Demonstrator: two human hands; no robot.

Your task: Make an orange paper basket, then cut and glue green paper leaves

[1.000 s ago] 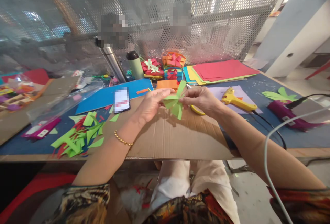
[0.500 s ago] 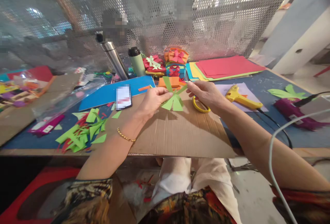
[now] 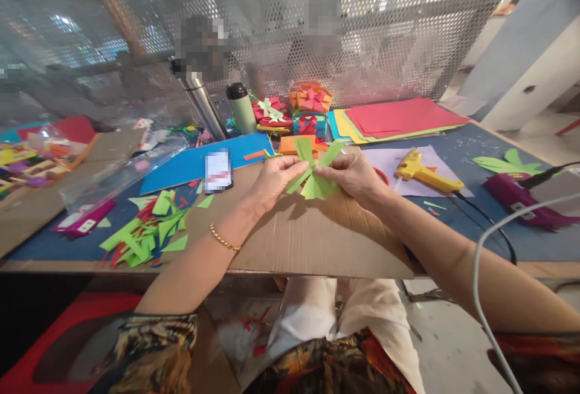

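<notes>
A green paper flower [image 3: 318, 186] with several flat strips spread around its centre hangs between my two hands, above brown cardboard [image 3: 290, 240]. My left hand [image 3: 277, 177] pinches it near the middle from the left side. From the right, my right hand [image 3: 356, 175] has thumb and fingers closed on it close to the centre. Just behind the flower sits an orange paper piece [image 3: 296, 144]. Part of a red ring-shaped handle [image 3: 381, 175] shows beside my right hand.
Green and red scraps [image 3: 140, 237] lie left of the cardboard, near a phone [image 3: 218, 170]. A yellow glue gun [image 3: 426, 173] rests on lilac paper at right. Behind stand a green bottle [image 3: 241, 110], a steel flask [image 3: 203, 104] and stacked coloured sheets [image 3: 403, 117].
My right hand has moved inward and down from a strip's tip to the flower's centre. The yellow ring that hung by my right hand no longer shows; a red one is partly visible.
</notes>
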